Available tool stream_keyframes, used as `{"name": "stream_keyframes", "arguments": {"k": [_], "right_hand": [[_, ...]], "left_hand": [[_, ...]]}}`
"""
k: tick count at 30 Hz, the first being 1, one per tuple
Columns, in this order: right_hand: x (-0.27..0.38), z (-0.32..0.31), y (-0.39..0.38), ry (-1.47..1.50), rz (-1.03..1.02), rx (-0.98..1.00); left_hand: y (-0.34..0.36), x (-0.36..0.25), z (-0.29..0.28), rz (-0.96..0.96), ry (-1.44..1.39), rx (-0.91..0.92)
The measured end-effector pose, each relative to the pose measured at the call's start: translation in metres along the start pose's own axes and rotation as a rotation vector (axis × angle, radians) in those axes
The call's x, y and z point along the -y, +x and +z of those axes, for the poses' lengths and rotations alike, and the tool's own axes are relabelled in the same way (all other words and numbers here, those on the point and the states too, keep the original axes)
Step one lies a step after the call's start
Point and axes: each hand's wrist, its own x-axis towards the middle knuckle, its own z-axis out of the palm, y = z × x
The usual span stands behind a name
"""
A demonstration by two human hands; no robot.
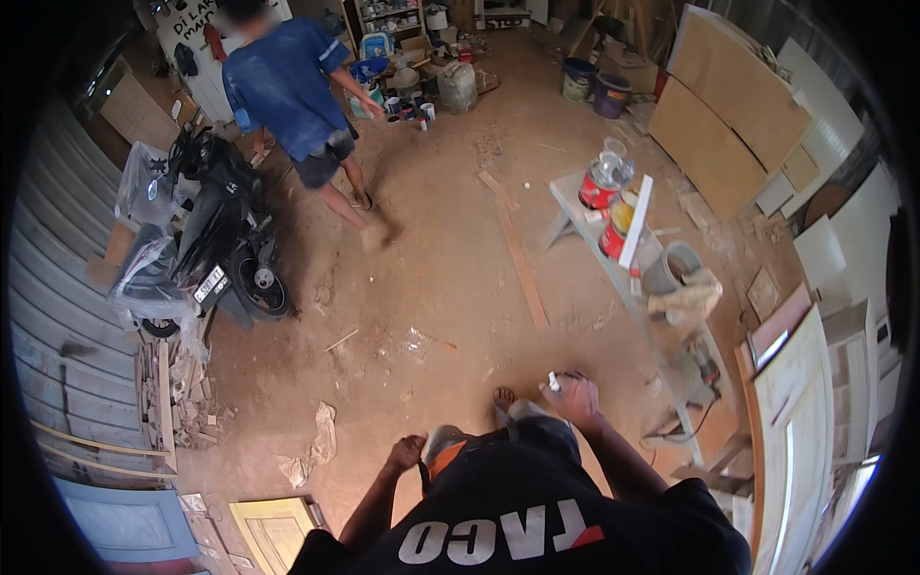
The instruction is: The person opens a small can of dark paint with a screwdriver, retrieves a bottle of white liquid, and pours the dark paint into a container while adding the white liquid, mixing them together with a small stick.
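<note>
My right hand [577,401] is held out in front of me at the right, fingers closed around a small white object [555,383] whose kind is too small to make out. Close to my left hip hangs my left hand [408,450], its fingers curled. Whether anything is in them does not show. An orange patch [447,458] on my clothing lies just beside that hand. Below both hands is the brown dirt floor, with one of my feet [504,394] showing between them.
At the right, a narrow bench [613,278] carries red paint cans [596,192], a grey bucket [666,273] and a power tool [705,364]. A black motorcycle [225,216] stands at the left; near it walks a person in blue [287,86]. Wooden strips [522,268] lie ahead.
</note>
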Motion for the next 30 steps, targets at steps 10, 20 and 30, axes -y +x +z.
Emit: {"name": "stream_keyframes", "arguments": {"k": [10, 20, 30], "right_hand": [[0.005, 0.074, 0.306, -0.064, 0.087, 0.577], [-0.02, 0.141, 0.576, 0.039, 0.109, 0.638], [0.094, 0.121, 0.917, -0.014, 0.082, 0.399]], "left_hand": [[0.205, -0.094, -0.135, 0.194, -0.032, -0.216], [0.435, -0.124, -0.392, -0.189, -0.276, 0.312], [0.657, -0.134, -0.556, -0.123, -0.224, 0.425]]}}
